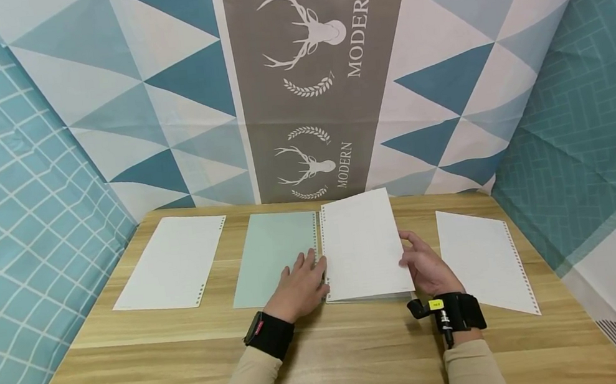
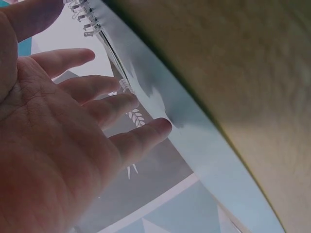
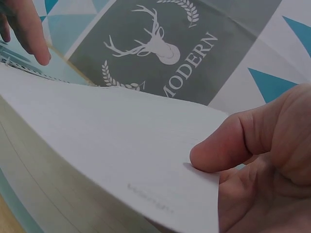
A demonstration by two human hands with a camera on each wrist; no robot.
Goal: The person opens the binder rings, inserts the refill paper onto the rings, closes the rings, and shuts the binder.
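On a wood-grain counter (image 1: 354, 362), a ring-bound notebook (image 1: 272, 252) is lying open between two punched sheets, a left sheet (image 1: 171, 262) and a right sheet (image 1: 484, 261), set well apart, seemingly leaving both hands room. A person's right hand (image 1: 428, 267) is pinching the outer edge of the notebook's white pages (image 3: 121, 131), thumb on top, apparently keeping them raised; how many leaves it is gripping cannot be told. The left hand (image 1: 297, 284) is spreading its fingers loosely beside the clear binding rings (image 2: 89, 24), likely steadying the pale green cover.
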